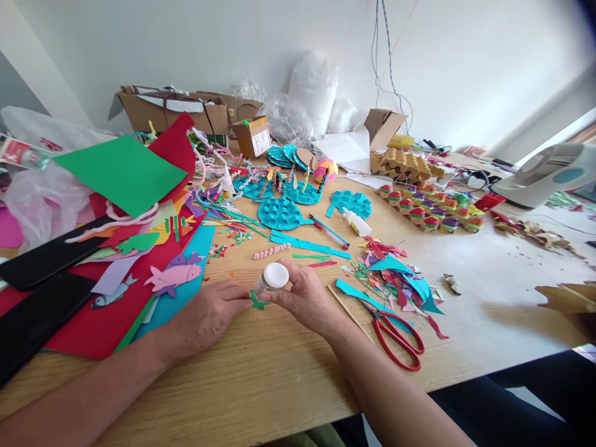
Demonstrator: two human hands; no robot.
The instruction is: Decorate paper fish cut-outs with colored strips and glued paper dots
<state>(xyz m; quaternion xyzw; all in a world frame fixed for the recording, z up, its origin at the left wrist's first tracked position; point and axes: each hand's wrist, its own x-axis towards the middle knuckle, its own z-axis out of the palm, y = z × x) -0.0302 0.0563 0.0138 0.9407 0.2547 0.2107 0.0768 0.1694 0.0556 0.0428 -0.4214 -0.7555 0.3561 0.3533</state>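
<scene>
On the big light-brown wooden table (pixel 279 391), the left hand (pixel 207 313) has its fingers close together. The right hand (pixel 307 299) grips a white plastic bottle (pixel 274 276), round end up. Under it lies a small green paper cutout (pixel 259 303). Left fingertips touch it; I cannot tell if they pinch.

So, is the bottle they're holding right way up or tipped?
Tipped upside down, it seems: the bottle in the right hand shows its flat round end upward, by the green paper piece. Its tip is hidden.
</scene>
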